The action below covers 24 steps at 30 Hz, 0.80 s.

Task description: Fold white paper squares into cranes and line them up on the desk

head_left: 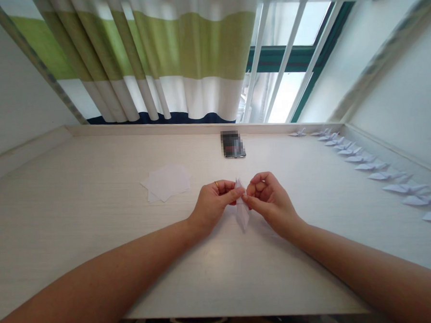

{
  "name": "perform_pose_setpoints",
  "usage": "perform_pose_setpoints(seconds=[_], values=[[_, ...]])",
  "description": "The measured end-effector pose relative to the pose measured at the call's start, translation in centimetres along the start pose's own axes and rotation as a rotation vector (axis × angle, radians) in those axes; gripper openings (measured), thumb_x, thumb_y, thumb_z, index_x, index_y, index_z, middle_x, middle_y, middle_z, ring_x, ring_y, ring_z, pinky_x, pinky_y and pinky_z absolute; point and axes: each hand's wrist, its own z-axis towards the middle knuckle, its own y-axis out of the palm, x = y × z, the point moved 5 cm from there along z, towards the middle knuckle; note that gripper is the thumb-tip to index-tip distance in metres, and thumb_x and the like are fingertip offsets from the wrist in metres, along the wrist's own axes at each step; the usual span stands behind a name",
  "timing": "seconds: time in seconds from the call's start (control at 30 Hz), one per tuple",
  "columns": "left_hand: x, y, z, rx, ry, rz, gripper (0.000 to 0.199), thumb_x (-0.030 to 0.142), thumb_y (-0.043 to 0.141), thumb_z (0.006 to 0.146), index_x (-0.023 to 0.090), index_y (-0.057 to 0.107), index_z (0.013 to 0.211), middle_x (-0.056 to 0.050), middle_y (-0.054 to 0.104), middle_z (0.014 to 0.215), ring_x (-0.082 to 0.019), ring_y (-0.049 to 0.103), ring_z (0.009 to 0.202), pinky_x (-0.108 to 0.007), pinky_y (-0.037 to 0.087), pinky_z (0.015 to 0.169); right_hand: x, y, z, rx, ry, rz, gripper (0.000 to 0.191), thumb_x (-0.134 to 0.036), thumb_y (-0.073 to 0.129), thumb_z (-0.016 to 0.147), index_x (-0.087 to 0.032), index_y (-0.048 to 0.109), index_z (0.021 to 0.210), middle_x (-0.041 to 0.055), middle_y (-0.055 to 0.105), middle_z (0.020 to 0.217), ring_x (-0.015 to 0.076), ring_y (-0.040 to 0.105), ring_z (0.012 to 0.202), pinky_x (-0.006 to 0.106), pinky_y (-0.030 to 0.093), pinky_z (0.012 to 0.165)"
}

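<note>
A narrow folded piece of white paper (243, 217) with pointed ends stands out between my hands, above the middle of the table. My left hand (215, 200), with a ring on one finger, pinches it from the left, thumb on top. From the right, the thumb and fingertips of my right hand (270, 199) close on the paper's edge near its middle. My fingers cover part of the folds. To the left, several loose white paper sheets (169, 182) lie overlapping on the table.
Folded white paper cranes (360, 158) stand in a row along the right side of the white table (214, 282). A dark phone-like object (233, 144), blurred out, lies near the back edge. Behind are a striped curtain (209, 46) and a barred window (282, 56).
</note>
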Motion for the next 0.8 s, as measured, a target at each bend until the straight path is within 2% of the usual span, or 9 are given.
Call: perform_pose_setpoints(seconds=[0.2, 0.47, 0.6, 0.8], values=[[0.0, 0.1, -0.2, -0.008, -0.010, -0.072, 0.012, 0.025, 0.066, 0.063, 0.014, 0.064, 0.062, 0.002, 0.061, 0.058, -0.007, 0.051, 0.054, -0.021, 0.039, 0.058, 0.2, 0.1, 0.1, -0.021, 0.030, 0.068, 0.029, -0.017, 0.061, 0.067, -0.020, 0.037, 0.081, -0.0086, 0.049, 0.057, 0.0069, 0.046, 0.050, 0.022, 0.036, 0.049], [-0.4, -0.3, 0.0, 0.047, -0.043, -0.121, 0.017, 0.028, 0.068, 0.060, 0.013, 0.062, 0.059, 0.003, 0.057, 0.055, -0.007, 0.048, 0.052, -0.022, 0.038, 0.058, 0.3, 0.2, 0.1, -0.044, 0.031, 0.042, 0.030, -0.019, 0.064, 0.065, -0.021, 0.038, 0.081, -0.0072, 0.050, 0.061, 0.0078, 0.047, 0.054, 0.023, 0.038, 0.053], [-0.3, -0.4, 0.0, 0.071, -0.028, -0.126, 0.017, 0.028, 0.068, 0.060, 0.013, 0.062, 0.060, 0.002, 0.058, 0.056, -0.007, 0.049, 0.053, -0.023, 0.039, 0.058, 0.8, 0.3, 0.2, -0.061, 0.061, -0.024, 0.028, -0.024, 0.066, 0.065, -0.020, 0.042, 0.079, -0.0064, 0.047, 0.061, 0.0079, 0.046, 0.056, 0.023, 0.036, 0.053], [0.0, -0.4, -0.2, 0.084, 0.013, -0.081, 0.015, 0.028, 0.067, 0.061, 0.013, 0.063, 0.062, 0.002, 0.059, 0.058, -0.008, 0.049, 0.057, -0.023, 0.039, 0.061, 1.5, 0.3, 0.2, -0.109, 0.116, -0.171, 0.023, -0.032, 0.062, 0.068, -0.018, 0.045, 0.064, -0.0052, 0.044, 0.057, 0.0077, 0.041, 0.051, 0.022, 0.032, 0.048]])
